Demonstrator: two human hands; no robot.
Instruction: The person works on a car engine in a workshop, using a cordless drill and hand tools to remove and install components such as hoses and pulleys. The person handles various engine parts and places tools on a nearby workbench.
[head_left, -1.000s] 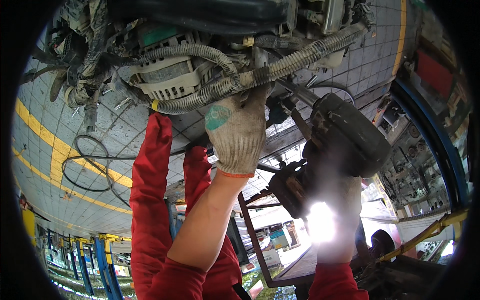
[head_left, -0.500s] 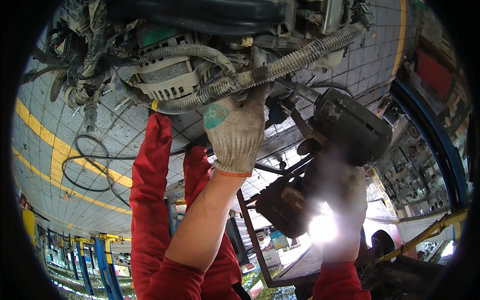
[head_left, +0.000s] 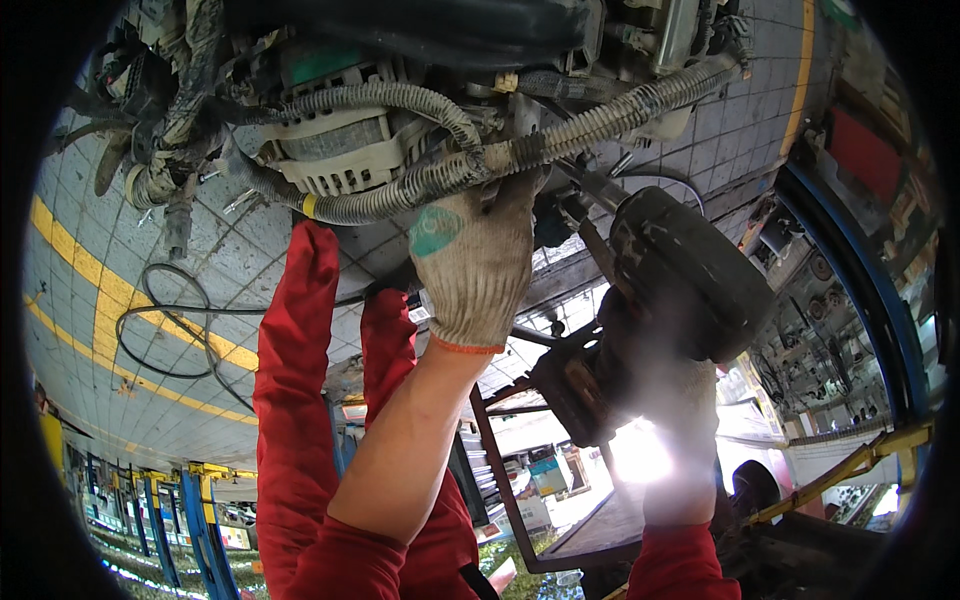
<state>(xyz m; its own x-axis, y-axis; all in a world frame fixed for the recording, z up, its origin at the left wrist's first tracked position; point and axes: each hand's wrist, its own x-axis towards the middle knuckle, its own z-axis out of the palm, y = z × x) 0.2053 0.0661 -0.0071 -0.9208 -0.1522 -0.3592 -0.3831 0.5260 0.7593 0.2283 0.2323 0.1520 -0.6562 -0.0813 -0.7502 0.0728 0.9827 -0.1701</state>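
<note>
My left hand [head_left: 473, 265], in a knitted glove with a green patch, reaches up against a muddy corrugated conduit [head_left: 420, 188]. Its fingers curl in behind the conduit, and what they grip is hidden. My right hand [head_left: 692, 400], also gloved and partly washed out by glare, is wrapped around the handle of a dark cordless impact wrench [head_left: 690, 270]. The battery [head_left: 575, 395] is at the handle's end, left of that hand. The wrench's nose points up and left to the area beside my left fingertips, where its tip is hard to make out.
An alternator [head_left: 345, 150] and dirty engine hoses fill the top. Red trouser legs [head_left: 295, 330] stretch beneath them. A black cable [head_left: 165, 315] loops on the tiled floor. Blue lift posts [head_left: 860, 270] stand at the right, near a brown metal frame [head_left: 510, 500].
The impact wrench has shifted slightly left and turned a little, its battery end rising with my right hand. My left hand stays nearly in place at the conduit.
</note>
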